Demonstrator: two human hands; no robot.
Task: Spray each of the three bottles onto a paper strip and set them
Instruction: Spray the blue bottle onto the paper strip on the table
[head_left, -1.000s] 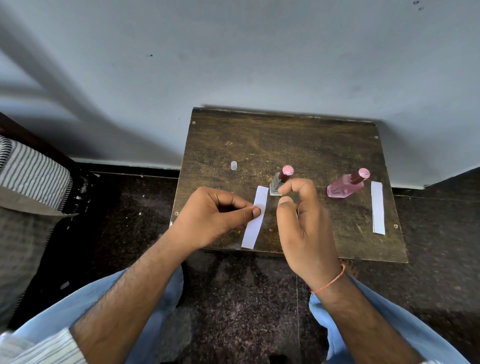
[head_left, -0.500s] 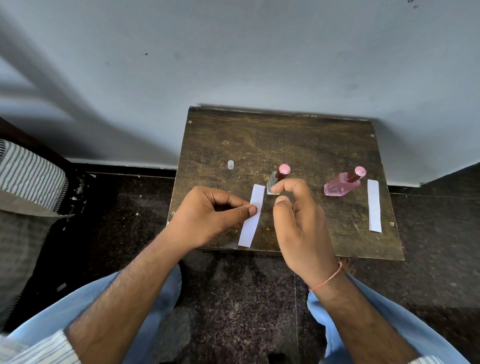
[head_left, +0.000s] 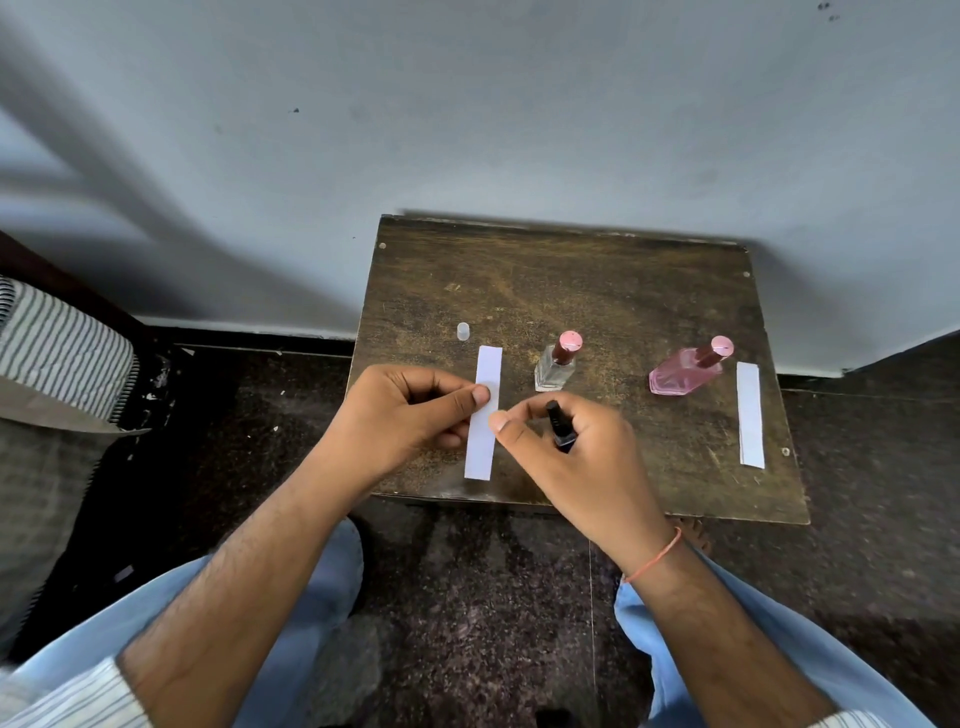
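Both hands curled: left hand (head_left: 400, 415) pinches paper strip (head_left: 484, 413); right hand (head_left: 576, 457) grips small black bottle (head_left: 560, 427).

Orange wrist thread (head_left: 655, 558), striped cuffs (head_left: 78, 696), blue trousers (head_left: 779, 654)

Back half of my table (head_left: 571, 270) open | clear bottle (head_left: 556, 366), pink bottle (head_left: 683, 370) block mid-row | small cap (head_left: 463, 331) left | strip (head_left: 750, 414) along right edge

Pale grey-blue wall (head_left: 467, 130), scuffed, with diagonal shadows. Dark speckled stone floor (head_left: 467, 597). Worn dark wooden table (head_left: 597, 280) stands against the wall.
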